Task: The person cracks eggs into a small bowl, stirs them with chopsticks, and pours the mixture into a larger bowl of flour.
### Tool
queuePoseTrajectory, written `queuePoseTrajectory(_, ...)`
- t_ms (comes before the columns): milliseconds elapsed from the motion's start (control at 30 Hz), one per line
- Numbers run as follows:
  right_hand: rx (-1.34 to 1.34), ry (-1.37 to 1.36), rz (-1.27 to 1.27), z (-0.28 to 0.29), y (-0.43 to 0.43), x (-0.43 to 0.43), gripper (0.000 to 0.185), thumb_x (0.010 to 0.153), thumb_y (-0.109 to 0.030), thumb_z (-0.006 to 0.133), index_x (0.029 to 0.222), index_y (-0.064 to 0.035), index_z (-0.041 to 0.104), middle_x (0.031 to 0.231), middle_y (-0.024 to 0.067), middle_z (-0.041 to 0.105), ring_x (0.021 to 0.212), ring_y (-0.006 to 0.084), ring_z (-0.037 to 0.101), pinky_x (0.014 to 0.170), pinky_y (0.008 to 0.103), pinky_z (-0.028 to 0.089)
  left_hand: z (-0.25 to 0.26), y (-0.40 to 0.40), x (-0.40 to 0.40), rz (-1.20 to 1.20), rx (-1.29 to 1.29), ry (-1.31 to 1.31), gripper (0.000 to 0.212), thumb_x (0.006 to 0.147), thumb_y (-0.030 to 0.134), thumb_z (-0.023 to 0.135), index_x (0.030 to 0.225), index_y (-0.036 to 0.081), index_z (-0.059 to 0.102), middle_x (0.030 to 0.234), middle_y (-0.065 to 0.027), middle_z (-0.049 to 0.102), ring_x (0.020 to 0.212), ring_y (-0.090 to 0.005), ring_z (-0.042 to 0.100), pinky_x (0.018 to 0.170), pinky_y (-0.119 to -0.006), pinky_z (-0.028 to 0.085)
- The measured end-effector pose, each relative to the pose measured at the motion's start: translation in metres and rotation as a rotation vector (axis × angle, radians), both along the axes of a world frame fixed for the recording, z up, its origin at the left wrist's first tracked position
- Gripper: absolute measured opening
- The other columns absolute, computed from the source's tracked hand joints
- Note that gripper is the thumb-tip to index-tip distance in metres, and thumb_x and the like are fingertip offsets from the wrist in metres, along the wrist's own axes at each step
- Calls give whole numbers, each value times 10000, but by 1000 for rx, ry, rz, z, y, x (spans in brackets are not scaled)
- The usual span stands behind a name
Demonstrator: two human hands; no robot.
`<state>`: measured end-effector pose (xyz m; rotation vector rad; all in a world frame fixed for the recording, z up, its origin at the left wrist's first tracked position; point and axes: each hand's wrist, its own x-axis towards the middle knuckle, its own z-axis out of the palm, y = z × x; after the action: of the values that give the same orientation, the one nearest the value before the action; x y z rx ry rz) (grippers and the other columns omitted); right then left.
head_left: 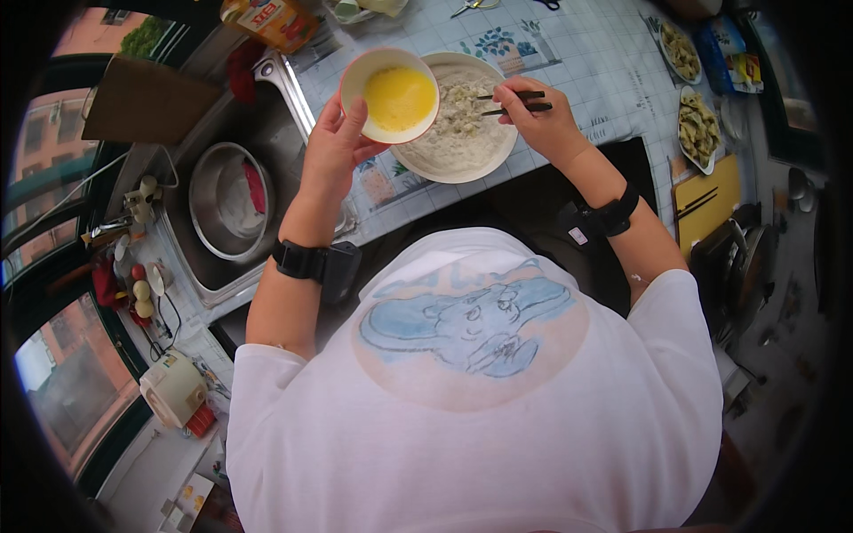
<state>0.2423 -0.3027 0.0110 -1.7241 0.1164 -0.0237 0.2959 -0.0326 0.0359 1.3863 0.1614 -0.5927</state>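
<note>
My left hand (343, 136) grips a small bowl (426, 74) of beaten egg (400, 98), thumb over its rim. It is held above the left edge of a large white bowl (460, 178). Inside that larger bowl lies a pale, floury mixture (453, 150) with wetter lumps near the middle. In my right hand (541, 120) is a pair of dark chopsticks (496, 112), their tips reaching down to the lumps. The small bowl hides the upper left of the large one.
A steel sink (180, 200) with a metal basin (230, 250) lies to the left. At the right are two dishes of dumplings (700, 130) and a yellow cutting board (710, 203). Scissors (474, 5) and an orange-labelled bottle (276, 23) sit at the back of the patterned counter (593, 80).
</note>
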Motion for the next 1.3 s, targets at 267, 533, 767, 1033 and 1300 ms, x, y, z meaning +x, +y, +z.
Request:
queuePoseTrajectory(267, 93, -19, 40, 3, 25, 17, 176, 914, -161, 602, 916, 10, 645, 758, 39, 629, 651, 90, 602, 579, 229, 535, -5, 4, -2, -27, 31, 26, 566, 896, 443, 603, 1344, 132, 452, 1106, -41, 614, 945, -153, 639, 760, -290, 558)
queuePoseTrajectory(533, -106, -74, 126, -1, 23, -12, 164, 898, -175, 627, 896, -13, 647, 753, 51, 641, 587, 96, 594, 557, 228, 499, -4, 5, -2, -7, -5, 18, 569, 901, 424, 604, 1350, 113, 441, 1114, -55, 612, 959, -173, 640, 760, -305, 564)
queuePoseTrajectory(767, -46, 12, -5, 5, -4, 10, 159, 908, -161, 608, 900, -9, 655, 762, 50, 635, 609, 89, 598, 557, 222, 502, -1, 7, -2, -2, -13, 10, 562, 907, 409, 601, 1352, 108, 436, 1123, -57, 610, 965, -175, 640, 770, -304, 563)
queuePoseTrajectory(1033, 32, 19, 96, 0, 20, 20, 143, 905, -151, 614, 931, -16, 653, 764, 42, 649, 633, 88, 609, 552, 223, 502, 4, 4, -6, 7, 0, 4, 550, 915, 400, 593, 1349, 99, 437, 1130, -50, 607, 970, -166, 635, 769, -302, 560)
queuePoseTrajectory(1300, -51, -80, 210, 11, 18, -9, 126, 912, -135, 601, 891, -20, 648, 689, 31, 607, 594, 72, 592, 551, 235, 511, 0, 7, -9, 19, 23, -11, 531, 919, 385, 591, 1339, 97, 441, 1136, -47, 611, 979, -160, 637, 768, -294, 563)
